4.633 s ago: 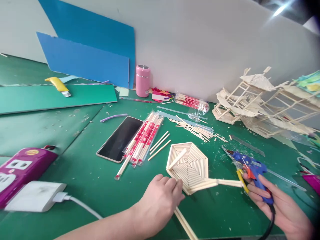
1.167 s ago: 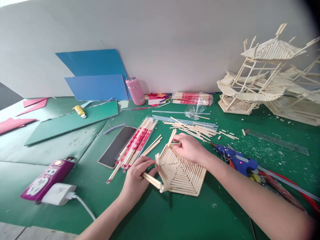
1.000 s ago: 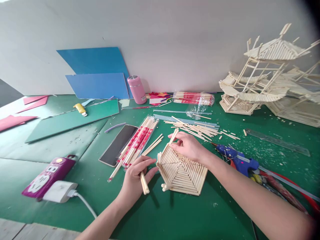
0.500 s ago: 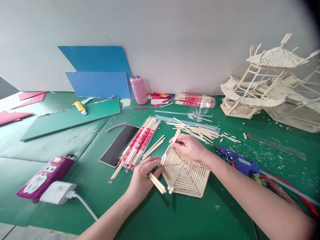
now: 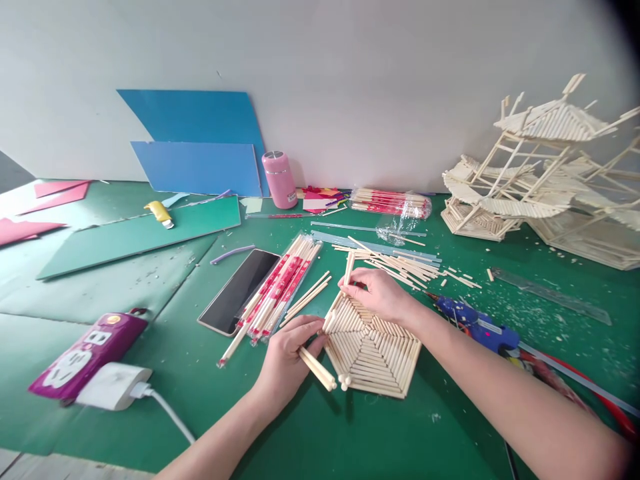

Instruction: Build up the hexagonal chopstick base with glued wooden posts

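Hexagonal stick panel point(image 5: 373, 350) barely shifted, left hand point(image 5: 289, 357) still gripping sticks point(image 5: 317, 368), right hand point(image 5: 380, 293) pinching one (upright) stick point(image 5: 349, 268).

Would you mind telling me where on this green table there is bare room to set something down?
Bare mat lies along the near edge, in front of the hexagonal stick panel, and left, between the phone and the purple power strip. It is crowded behind the panel: loose sticks, wrapped chopsticks, glue gun.

hexagonal stick panel point(image 5: 373, 347) flat on bench, pale wood, short stick pair point(image 5: 317, 368) at its left edge
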`<action>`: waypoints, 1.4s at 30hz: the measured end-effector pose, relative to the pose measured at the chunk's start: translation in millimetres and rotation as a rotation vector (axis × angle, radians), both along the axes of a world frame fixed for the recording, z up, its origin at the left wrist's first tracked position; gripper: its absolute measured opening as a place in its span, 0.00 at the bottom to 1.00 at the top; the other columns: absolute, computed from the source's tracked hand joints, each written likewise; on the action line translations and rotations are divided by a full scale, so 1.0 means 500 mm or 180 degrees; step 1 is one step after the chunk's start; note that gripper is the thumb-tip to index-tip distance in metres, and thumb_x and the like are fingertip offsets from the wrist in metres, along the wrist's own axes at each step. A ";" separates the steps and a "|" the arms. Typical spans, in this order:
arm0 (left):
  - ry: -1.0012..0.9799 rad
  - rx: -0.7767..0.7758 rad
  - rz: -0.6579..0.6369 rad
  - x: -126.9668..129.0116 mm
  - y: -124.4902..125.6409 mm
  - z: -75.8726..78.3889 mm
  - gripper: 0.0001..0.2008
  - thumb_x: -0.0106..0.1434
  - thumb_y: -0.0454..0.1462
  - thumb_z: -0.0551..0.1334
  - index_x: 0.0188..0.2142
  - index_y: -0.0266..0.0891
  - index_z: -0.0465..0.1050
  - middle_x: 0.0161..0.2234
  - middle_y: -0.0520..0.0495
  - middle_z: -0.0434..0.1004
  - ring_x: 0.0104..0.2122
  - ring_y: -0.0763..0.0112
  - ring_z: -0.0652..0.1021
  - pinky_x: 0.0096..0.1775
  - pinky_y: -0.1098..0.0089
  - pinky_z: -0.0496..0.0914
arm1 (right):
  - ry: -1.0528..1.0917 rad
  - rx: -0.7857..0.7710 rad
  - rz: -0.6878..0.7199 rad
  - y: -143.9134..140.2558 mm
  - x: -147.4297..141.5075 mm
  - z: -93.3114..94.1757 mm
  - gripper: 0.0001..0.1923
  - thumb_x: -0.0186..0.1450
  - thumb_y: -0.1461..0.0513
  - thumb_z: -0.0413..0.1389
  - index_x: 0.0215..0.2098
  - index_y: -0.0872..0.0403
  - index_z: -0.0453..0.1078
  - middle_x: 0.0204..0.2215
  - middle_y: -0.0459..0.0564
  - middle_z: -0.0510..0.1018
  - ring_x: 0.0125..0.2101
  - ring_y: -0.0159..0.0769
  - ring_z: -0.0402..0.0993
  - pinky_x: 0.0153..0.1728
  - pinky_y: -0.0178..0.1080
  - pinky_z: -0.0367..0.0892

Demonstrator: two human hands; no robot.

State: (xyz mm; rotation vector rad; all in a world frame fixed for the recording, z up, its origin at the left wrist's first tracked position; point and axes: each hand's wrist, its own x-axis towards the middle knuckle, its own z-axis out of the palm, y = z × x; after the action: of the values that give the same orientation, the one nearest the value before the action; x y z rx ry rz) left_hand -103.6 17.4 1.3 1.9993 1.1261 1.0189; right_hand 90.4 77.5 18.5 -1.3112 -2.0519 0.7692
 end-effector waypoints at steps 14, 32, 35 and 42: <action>0.0138 0.0085 -0.0004 0.004 0.004 0.004 0.06 0.57 0.33 0.58 0.32 0.37 0.74 0.32 0.44 0.74 0.31 0.69 0.75 0.32 0.71 0.71 | 0.0031 -0.0080 -0.0052 0.001 -0.002 -0.005 0.09 0.60 0.63 0.50 0.30 0.53 0.73 0.32 0.48 0.77 0.33 0.34 0.72 0.34 0.36 0.65; 0.0087 0.0135 0.0020 0.004 0.002 0.001 0.07 0.57 0.33 0.58 0.33 0.37 0.75 0.31 0.43 0.74 0.32 0.67 0.75 0.33 0.71 0.71 | 0.0046 -0.0078 -0.0063 0.001 0.000 -0.011 0.09 0.60 0.62 0.51 0.30 0.52 0.73 0.33 0.47 0.77 0.32 0.34 0.72 0.34 0.35 0.65; 0.0112 0.0094 0.0041 0.004 0.001 0.002 0.07 0.58 0.34 0.58 0.33 0.37 0.75 0.31 0.43 0.74 0.32 0.67 0.75 0.32 0.71 0.71 | 0.0042 -0.0094 -0.0054 0.001 0.001 -0.008 0.09 0.60 0.62 0.51 0.30 0.52 0.73 0.33 0.47 0.77 0.32 0.34 0.72 0.34 0.35 0.64; 0.0085 0.0049 0.0039 0.006 0.002 0.006 0.07 0.58 0.34 0.58 0.32 0.37 0.75 0.30 0.43 0.74 0.31 0.67 0.74 0.31 0.70 0.71 | 0.0041 -0.0112 -0.0075 0.002 0.002 -0.009 0.09 0.59 0.62 0.51 0.29 0.52 0.73 0.32 0.46 0.77 0.32 0.33 0.72 0.34 0.34 0.64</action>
State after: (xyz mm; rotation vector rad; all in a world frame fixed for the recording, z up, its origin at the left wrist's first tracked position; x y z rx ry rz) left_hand -100.7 18.4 4.1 2.0260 1.1493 1.0127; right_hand 91.3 78.7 13.8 -1.3437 -2.0178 0.8046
